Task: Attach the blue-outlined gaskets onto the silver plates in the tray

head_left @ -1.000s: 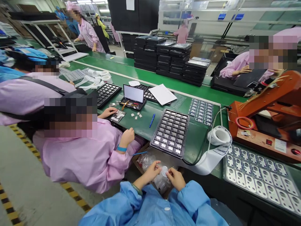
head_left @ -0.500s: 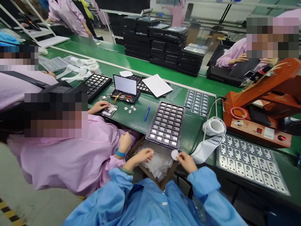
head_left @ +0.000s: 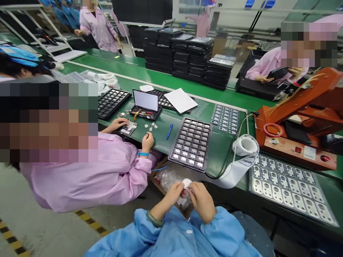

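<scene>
"What are the hands working with?"

"A thin white disc (head_left: 187,182), flat and smooth-looking. It's in front of the table (head_left: 160,140), above a cardboard box (head_left: 157,184) heaped with crinkled, see-through plastic (head_left: 166,176)."

"And the grip?"

"The left hand (head_left: 173,193) pinches the disc's left edge; the right hand (head_left: 203,201) pinches it from the right, thumb and fingers close together."

"What lies around them?"

"A rigid black tray (head_left: 185,164) divided into rectangular pockets, with small silvery pieces inside. Right of it, a smooth white roll (head_left: 238,145) trails a loose curl over the table's edge. Farther right are shiny metal plates (head_left: 291,189) with round holes, ranked in rows. A slim blue pen (head_left: 169,131) lies left of the tray."

"Anything different from half a second ago?"

"Yes. Then the right hand held the disc off to the right, well apart from the left. Now both hands meet at it."
</scene>
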Motion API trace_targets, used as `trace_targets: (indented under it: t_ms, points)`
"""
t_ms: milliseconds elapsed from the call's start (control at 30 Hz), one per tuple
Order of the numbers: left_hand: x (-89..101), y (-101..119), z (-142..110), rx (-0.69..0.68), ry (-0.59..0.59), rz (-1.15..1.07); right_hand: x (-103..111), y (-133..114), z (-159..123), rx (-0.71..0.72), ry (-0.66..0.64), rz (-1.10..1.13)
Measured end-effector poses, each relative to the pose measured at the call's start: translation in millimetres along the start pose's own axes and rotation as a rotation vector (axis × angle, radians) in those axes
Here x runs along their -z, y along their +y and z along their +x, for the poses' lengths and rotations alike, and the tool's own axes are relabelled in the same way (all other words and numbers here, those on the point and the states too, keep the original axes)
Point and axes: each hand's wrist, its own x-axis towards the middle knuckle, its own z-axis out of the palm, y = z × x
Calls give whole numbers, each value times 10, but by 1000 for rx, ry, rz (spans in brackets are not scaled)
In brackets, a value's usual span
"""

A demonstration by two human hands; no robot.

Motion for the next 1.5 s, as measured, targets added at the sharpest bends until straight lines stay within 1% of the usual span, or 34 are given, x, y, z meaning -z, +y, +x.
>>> trace_targets:
  t_ms: [100,200,267,367,533,733,800,933,1000,1133,1267,1367,1500]
  points:
    - [22,278,-172,-139,25,0,201,-115,66,66,91,58]
    - [9,524,-364,-250,42,7,335,-180,119,94,153,124]
    - [-12,637,-458,-297,48,23,376,-210,136,93,178,173]
    - [-41,722,-535,-337,50,49,404,-264,125,78,192,242]
    - [-74,753,-572,-364,38,78,455,-368,58,31,180,337]
    - [-90,707,-558,-367,-6,76,465,-445,-11,-109,168,418]
    - [-95,659,-538,-373,-9,66,450,-463,-27,-161,188,437]
    - [-118,561,-508,-413,43,36,430,-508,-52,-273,259,459]
    - [-122,544,-521,-425,34,36,424,-539,-67,-315,276,484]
    - [-83,611,-600,-427,16,54,389,-613,-113,-368,257,588]
    - [-23,714,-655,-404,-16,72,325,-690,-188,-379,242,655]
    - [-17,716,-657,-377,-55,77,280,-759,-247,-365,305,598]
    - [-35,632,-656,-356,-94,90,216,-871,-306,-298,458,372]
